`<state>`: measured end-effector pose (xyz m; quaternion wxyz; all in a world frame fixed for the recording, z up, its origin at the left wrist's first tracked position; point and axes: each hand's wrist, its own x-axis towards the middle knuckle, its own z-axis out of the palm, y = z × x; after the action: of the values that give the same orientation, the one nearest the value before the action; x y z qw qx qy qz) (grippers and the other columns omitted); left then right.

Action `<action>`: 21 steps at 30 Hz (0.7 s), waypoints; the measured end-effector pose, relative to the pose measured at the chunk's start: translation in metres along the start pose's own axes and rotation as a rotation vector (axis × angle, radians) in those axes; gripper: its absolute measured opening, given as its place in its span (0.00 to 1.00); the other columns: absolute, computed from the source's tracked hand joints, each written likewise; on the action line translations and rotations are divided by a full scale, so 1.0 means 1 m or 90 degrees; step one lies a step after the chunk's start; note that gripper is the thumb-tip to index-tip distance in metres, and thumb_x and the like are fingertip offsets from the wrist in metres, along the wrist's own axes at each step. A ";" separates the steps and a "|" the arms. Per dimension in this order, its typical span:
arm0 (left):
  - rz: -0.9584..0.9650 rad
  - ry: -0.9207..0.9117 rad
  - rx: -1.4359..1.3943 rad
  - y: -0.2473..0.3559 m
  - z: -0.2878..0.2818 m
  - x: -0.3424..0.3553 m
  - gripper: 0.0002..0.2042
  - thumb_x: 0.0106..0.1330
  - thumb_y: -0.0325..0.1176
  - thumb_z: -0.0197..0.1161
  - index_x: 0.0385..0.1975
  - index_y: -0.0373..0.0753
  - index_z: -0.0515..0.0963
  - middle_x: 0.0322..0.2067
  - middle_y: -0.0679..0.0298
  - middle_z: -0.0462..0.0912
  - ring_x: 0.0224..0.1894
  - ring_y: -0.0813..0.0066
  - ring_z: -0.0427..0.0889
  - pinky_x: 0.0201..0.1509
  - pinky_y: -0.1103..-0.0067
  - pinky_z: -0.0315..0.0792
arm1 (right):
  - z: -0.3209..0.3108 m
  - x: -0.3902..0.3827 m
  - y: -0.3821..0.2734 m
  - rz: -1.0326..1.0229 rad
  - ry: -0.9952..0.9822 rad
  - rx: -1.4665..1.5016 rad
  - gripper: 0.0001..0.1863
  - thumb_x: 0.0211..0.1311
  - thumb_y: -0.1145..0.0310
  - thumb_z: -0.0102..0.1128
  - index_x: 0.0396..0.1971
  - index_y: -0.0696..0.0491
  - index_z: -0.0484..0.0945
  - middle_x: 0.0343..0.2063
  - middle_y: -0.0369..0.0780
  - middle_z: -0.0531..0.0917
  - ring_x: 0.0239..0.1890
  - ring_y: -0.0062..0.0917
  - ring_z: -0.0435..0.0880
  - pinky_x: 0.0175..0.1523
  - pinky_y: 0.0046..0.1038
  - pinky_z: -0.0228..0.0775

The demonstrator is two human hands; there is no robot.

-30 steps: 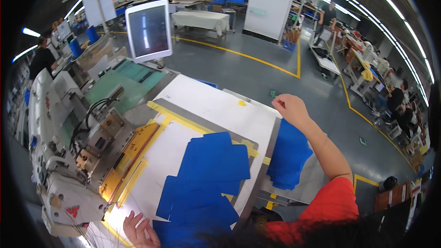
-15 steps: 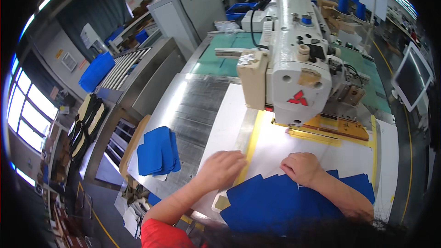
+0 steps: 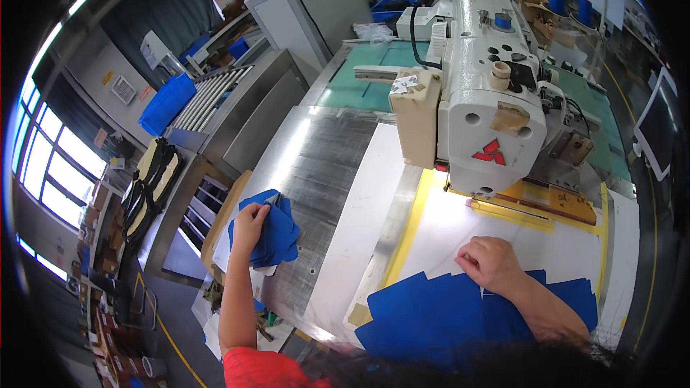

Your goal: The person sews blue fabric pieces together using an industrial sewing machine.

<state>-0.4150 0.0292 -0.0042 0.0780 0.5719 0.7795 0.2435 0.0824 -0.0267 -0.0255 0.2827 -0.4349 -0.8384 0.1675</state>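
Note:
My left hand [image 3: 251, 223] is at a small stack of blue fabric pieces [image 3: 277, 233] on the metal table, pinching the top piece by its far edge. That edge is lifted a little, and a greyish underside shows beside my fingers. Over the white work sheet [image 3: 431, 241] my right hand [image 3: 491, 262] is closed with its fingers curled; whatever they may hold is hidden. Larger blue fabric panels [image 3: 431, 309] lie overlapped in front of me, partly beneath my right forearm. Beyond that hand stands a white industrial sewing machine [image 3: 481, 115], over a yellow-edged clamp frame [image 3: 510, 215].
The bare metal tabletop [image 3: 316, 165] stretches between the small stack and the machine. A beige box-shaped cover [image 3: 415, 122] juts from the machine's left side. At far right is a screen [image 3: 655, 126]. A roller conveyor [image 3: 208, 104] with a blue bin [image 3: 167, 104] stands at left.
My left hand has moved left from beside the work sheet to the small blue stack and gripped its top piece. My right hand has stayed nearly in place. The whole view has shifted slightly.

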 end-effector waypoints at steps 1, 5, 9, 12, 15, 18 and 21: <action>-0.002 -0.017 -0.049 -0.005 -0.003 0.000 0.17 0.66 0.44 0.63 0.33 0.32 0.81 0.26 0.59 0.83 0.29 0.70 0.81 0.37 0.75 0.73 | 0.000 0.000 -0.001 -0.003 -0.001 0.005 0.06 0.56 0.67 0.65 0.25 0.51 0.78 0.22 0.36 0.81 0.25 0.30 0.81 0.32 0.31 0.72; 0.069 -0.022 -0.100 -0.013 -0.007 -0.002 0.18 0.72 0.42 0.55 0.31 0.31 0.78 0.23 0.62 0.77 0.27 0.71 0.78 0.35 0.75 0.71 | 0.000 0.000 0.000 -0.006 -0.004 0.008 0.06 0.56 0.67 0.65 0.25 0.51 0.79 0.23 0.36 0.81 0.26 0.31 0.81 0.32 0.32 0.73; 0.150 -0.003 -0.143 0.054 -0.016 -0.020 0.17 0.72 0.39 0.54 0.29 0.30 0.77 0.21 0.63 0.73 0.25 0.72 0.76 0.33 0.76 0.69 | 0.001 -0.002 0.003 0.005 -0.011 0.004 0.06 0.56 0.67 0.65 0.25 0.51 0.79 0.23 0.37 0.81 0.26 0.32 0.81 0.33 0.33 0.73; 0.173 -0.121 -0.199 0.136 -0.005 -0.048 0.12 0.71 0.33 0.57 0.30 0.29 0.77 0.21 0.63 0.74 0.25 0.76 0.76 0.30 0.79 0.68 | -0.001 -0.003 0.004 0.028 -0.023 0.014 0.06 0.57 0.66 0.65 0.25 0.51 0.79 0.23 0.37 0.81 0.26 0.32 0.81 0.33 0.33 0.73; 0.231 -0.312 -0.258 0.169 0.028 -0.059 0.11 0.71 0.34 0.56 0.36 0.30 0.78 0.29 0.57 0.78 0.32 0.67 0.80 0.38 0.75 0.72 | -0.003 0.000 0.002 0.019 -0.028 0.014 0.06 0.57 0.66 0.65 0.25 0.51 0.79 0.23 0.37 0.81 0.26 0.32 0.81 0.33 0.33 0.73; 0.408 -0.372 -0.172 0.191 0.065 -0.052 0.11 0.68 0.36 0.60 0.44 0.37 0.80 0.44 0.57 0.77 0.48 0.60 0.78 0.55 0.73 0.70 | -0.004 0.001 0.000 0.009 -0.032 0.028 0.06 0.57 0.66 0.65 0.25 0.51 0.79 0.23 0.37 0.81 0.26 0.32 0.81 0.33 0.33 0.73; 0.585 -0.225 -0.014 0.201 0.084 -0.035 0.17 0.58 0.40 0.71 0.43 0.39 0.80 0.45 0.57 0.78 0.52 0.63 0.76 0.55 0.73 0.70 | -0.004 -0.001 0.001 0.010 -0.046 0.023 0.05 0.57 0.66 0.65 0.26 0.51 0.80 0.22 0.37 0.80 0.26 0.32 0.81 0.33 0.32 0.73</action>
<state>-0.1977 0.0666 0.0113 0.0994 0.8882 0.4191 0.1601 0.0857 -0.0266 -0.0232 0.2592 -0.4299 -0.8413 0.2006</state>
